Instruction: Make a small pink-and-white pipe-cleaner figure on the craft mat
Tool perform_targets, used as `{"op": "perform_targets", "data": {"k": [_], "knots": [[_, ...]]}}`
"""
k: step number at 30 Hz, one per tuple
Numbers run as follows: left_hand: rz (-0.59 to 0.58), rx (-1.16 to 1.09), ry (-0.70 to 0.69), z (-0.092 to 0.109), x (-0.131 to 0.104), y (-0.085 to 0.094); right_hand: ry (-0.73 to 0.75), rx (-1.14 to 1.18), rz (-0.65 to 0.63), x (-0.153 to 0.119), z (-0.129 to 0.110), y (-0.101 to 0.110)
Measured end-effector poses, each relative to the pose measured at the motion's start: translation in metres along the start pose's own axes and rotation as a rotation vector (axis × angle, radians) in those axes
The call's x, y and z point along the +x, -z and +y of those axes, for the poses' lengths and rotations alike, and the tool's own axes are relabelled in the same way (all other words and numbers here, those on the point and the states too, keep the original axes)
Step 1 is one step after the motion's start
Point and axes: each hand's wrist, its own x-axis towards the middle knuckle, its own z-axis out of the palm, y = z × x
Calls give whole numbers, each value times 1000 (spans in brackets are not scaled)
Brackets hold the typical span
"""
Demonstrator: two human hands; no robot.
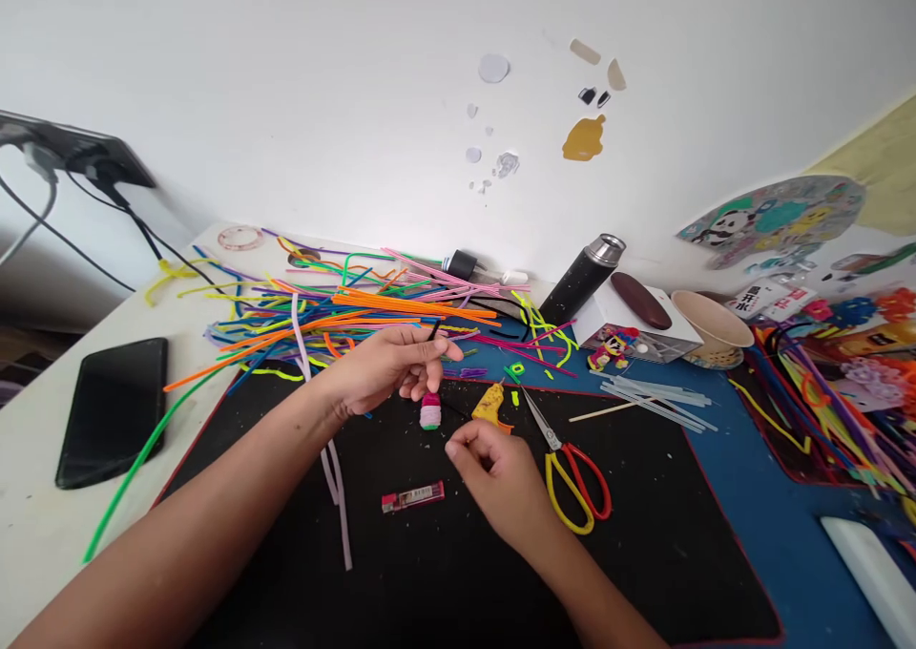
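My left hand (401,367) is raised over the mat, its thumb and index finger pinched on a thin black stem (434,329) whose tip pokes up above them. Just below its fingers is a small wrapped piece (430,412) in magenta, pale pink and green; whether they touch is unclear. To the right and lower, my right hand (501,472) has thumb and index finger pressed together; anything between them is too small to tell. A yellow glue gun (489,403) is partly hidden behind it. Scissors (554,444) with yellow and red handles lie beside it.
A small red-ended case (413,497) lies on the black mat (286,554). Colourful pipe cleaners (372,305) heap along the wall. A phone (113,410) is at left. Behind right are a black flask (581,277), a bowl (712,329) and translucent sticks (658,399).
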Motion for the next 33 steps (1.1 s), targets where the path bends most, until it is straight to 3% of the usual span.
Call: {"op": "perform_targets", "data": {"k": [7, 18, 25, 33], "knots": [[20, -14, -27, 4, -1, 4, 77, -413, -108, 3, 2, -25], [20, -44, -59, 11, -3, 10, 196, -754, -202, 30, -22, -47], [29, -57, -75, 14, -5, 14, 215, -806, -215, 36, -23, -50], [22, -89, -151, 11, -2, 18, 188, -629, -136, 28, -15, -37]]}}
